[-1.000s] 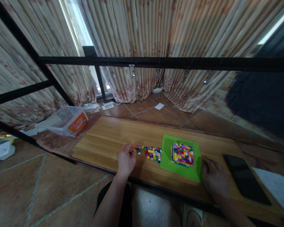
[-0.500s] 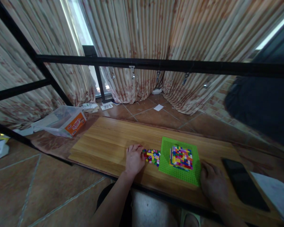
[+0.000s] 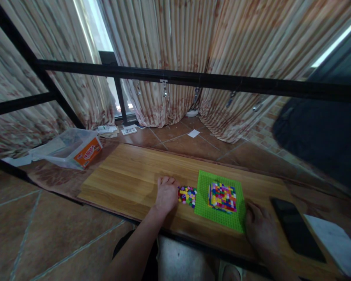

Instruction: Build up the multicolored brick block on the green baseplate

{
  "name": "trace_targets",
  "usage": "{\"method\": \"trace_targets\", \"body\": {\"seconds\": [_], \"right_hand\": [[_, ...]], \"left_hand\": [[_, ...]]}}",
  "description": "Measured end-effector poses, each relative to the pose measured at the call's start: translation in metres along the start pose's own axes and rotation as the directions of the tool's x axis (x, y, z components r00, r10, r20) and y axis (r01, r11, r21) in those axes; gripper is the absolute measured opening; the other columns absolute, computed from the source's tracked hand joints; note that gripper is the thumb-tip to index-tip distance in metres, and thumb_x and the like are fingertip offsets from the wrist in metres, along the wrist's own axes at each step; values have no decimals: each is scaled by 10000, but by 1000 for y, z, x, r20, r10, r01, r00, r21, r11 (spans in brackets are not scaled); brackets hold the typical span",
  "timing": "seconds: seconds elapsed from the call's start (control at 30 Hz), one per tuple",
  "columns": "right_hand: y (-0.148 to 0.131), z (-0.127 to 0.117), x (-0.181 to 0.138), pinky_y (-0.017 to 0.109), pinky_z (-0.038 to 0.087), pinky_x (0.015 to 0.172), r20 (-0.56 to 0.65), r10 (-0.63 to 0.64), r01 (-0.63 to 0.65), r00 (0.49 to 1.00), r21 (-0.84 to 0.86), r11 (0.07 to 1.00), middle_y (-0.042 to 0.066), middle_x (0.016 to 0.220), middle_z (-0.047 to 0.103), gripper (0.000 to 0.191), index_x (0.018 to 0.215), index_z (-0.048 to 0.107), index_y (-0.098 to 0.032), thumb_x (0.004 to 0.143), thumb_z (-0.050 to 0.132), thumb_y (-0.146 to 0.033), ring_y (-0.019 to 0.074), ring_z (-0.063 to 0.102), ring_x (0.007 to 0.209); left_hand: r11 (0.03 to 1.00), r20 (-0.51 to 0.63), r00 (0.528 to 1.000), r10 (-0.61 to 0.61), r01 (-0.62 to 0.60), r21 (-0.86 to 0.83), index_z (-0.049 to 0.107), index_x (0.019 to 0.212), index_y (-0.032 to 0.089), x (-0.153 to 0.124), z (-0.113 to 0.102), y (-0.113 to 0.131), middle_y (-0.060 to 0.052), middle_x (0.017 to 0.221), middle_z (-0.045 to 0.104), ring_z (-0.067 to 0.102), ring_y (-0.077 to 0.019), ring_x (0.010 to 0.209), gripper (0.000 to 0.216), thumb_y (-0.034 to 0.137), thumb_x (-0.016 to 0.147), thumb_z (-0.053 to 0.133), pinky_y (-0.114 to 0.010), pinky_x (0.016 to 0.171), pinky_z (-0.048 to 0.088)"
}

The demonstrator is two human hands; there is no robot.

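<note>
My left hand (image 3: 167, 194) rests on the table at the left edge of a small heap of loose colourful toy bricks (image 3: 187, 196). Its fingers are bent and close together; whatever they pinch is hidden. To the right of the heap lies a green studded baseplate (image 3: 203, 187). On it stands a low, multicoloured block of stacked bricks (image 3: 222, 196), roughly square. My right hand (image 3: 261, 226) lies in shadow at the baseplate's right edge, its fingers curled in against that edge.
A black phone-like slab (image 3: 296, 230) and a white sheet (image 3: 332, 242) lie right of my right hand. A clear plastic box (image 3: 71, 150) with an orange label stands beyond the wooden tabletop's (image 3: 119, 171) left end. A black metal bar (image 3: 181, 77) crosses in front of the curtains.
The view has shifted slightly, so most things sit a little further left. My left hand has edged right against the brick heap. My right hand stays at the baseplate.
</note>
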State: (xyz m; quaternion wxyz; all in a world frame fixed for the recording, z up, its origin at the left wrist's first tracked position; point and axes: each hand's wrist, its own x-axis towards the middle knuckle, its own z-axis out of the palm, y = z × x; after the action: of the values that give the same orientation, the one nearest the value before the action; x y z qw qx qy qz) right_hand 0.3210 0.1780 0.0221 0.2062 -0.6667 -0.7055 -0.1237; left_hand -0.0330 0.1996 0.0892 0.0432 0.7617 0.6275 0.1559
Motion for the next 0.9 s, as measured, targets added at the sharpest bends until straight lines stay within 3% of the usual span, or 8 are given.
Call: {"method": "trace_targets", "body": {"seconds": [0.2, 0.37, 0.9], "right_hand": [[-9, -8, 2, 404, 440, 887, 10, 45, -45, 999, 2, 999, 128, 1068, 610, 368, 1076, 600, -134, 853, 352, -290, 262, 549, 991], [-13, -11, 3, 401, 438, 901, 9, 71, -71, 997, 24, 997, 121, 1074, 609, 361, 1068, 602, -140, 853, 355, -292, 261, 549, 1000], [-10, -9, 2, 411, 439, 892, -3, 55, -55, 999, 23, 998, 121, 1077, 613, 350, 1055, 607, -146, 858, 359, -296, 265, 549, 1003]], "left_hand": [[990, -100, 990, -102, 91, -108, 579, 893, 195, 5, 2, 0, -71, 911, 639, 521, -227, 899, 144, 207, 872, 436, -374, 831, 356], [971, -129, 987, -96, 64, -229, 565, 899, 205, 9, 2, 0, -42, 907, 641, 534, -205, 896, 134, 165, 851, 447, -339, 817, 370], [986, 34, 997, 64, -58, -159, 669, 859, 252, 7, -2, 0, -26, 885, 656, 526, -197, 900, 232, 161, 817, 460, -376, 864, 319]]}}
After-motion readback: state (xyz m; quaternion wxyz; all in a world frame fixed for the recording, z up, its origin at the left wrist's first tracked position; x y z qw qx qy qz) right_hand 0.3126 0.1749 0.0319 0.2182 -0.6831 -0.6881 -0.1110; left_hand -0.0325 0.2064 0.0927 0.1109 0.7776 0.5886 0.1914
